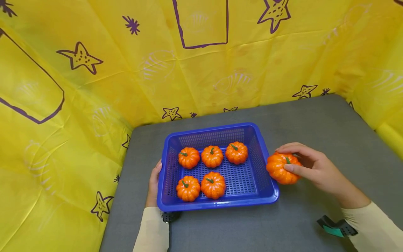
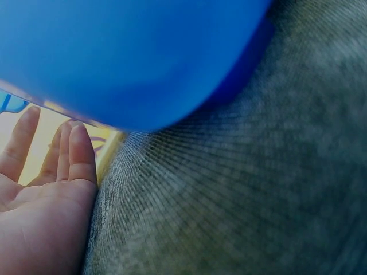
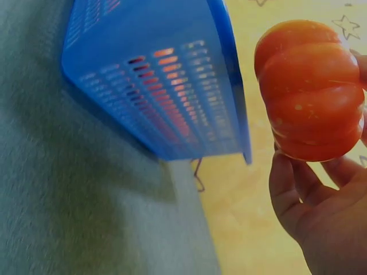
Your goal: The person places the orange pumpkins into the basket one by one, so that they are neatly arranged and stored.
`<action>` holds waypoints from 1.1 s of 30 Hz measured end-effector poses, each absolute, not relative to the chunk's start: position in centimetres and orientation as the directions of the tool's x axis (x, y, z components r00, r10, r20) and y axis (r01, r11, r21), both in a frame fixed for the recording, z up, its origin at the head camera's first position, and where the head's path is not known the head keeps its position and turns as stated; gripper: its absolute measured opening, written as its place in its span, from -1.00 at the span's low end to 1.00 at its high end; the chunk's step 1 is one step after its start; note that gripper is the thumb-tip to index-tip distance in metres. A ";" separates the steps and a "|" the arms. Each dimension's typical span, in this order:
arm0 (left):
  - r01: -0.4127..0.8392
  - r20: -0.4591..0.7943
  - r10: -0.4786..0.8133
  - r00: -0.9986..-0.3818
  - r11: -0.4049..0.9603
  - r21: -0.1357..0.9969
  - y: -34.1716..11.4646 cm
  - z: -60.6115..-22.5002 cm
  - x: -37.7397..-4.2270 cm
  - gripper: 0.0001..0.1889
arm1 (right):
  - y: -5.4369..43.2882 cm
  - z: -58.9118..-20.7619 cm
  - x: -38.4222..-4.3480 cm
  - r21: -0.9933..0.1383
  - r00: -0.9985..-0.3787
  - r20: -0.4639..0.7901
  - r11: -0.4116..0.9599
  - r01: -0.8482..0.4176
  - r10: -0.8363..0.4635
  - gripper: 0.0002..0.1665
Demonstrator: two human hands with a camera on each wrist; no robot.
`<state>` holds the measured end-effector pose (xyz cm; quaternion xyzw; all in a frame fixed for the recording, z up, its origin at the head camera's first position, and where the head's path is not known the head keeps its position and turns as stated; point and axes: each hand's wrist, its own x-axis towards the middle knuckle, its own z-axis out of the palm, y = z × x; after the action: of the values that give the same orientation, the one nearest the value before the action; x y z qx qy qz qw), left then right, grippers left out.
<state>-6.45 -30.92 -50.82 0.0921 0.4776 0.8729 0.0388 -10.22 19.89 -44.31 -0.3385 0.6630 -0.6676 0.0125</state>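
Yellow sheeting (image 1: 132, 80) printed with purple starfish and outlined shapes hangs behind and to both sides of a grey desk (image 1: 315, 126), walling it in. On the desk sits a blue basket (image 1: 267, 201) of perforated plastic, rectangular with a rolled rim. Inside the basket lie five small orange pumpkins with green stems: three in a row along its far side (image 1: 212, 156) and two along its near side (image 1: 200, 187), leaving the near-right part of its floor bare.

A sixth pumpkin (image 1: 278, 169) is just outside the basket's right wall, close against the rim, held in the right hand (image 1: 315, 166). The fingers curl over its top beside the stem and the thumb wraps its near side; the right wrist view shows the pumpkin (image 3: 312, 91) lifted off the desk with the fingertips under it, beside the slotted wall of the basket (image 3: 155, 86).

The left hand (image 1: 154, 183) lies along the basket's left wall, fingers straight and together, flat against the plastic; the left wrist view shows the open palm (image 2: 46, 206) next to the basket's corner (image 2: 132, 57).

Cream sleeves cover both forearms, and a dark strap with a teal patch (image 1: 335, 227) is near the right wrist, well to the right of the basket.
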 end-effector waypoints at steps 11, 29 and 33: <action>-0.005 0.071 0.137 -0.988 -0.494 0.870 -30.9 -50.6 -6.3 -0.42 | 17.4 -43.0 -10.4 -0.902 -0.758 0.379 -0.028 -0.431 -0.531 -0.40; -0.037 0.039 0.136 -0.990 -0.514 0.857 -30.9 -50.7 -6.2 -0.41 | 12.9 -42.9 -11.6 -0.859 -0.672 0.401 -0.001 -0.512 -0.623 -0.44; -0.034 0.046 0.145 -0.988 -0.507 0.861 -30.9 -50.7 -6.2 -0.41 | 11.8 -43.2 -11.7 -0.850 -0.662 0.400 0.014 -0.527 -0.635 -0.46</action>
<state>-6.18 -30.88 -50.70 0.0557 0.4936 0.8664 0.0516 -11.69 11.79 -43.22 -0.4087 0.7103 -0.5711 0.0472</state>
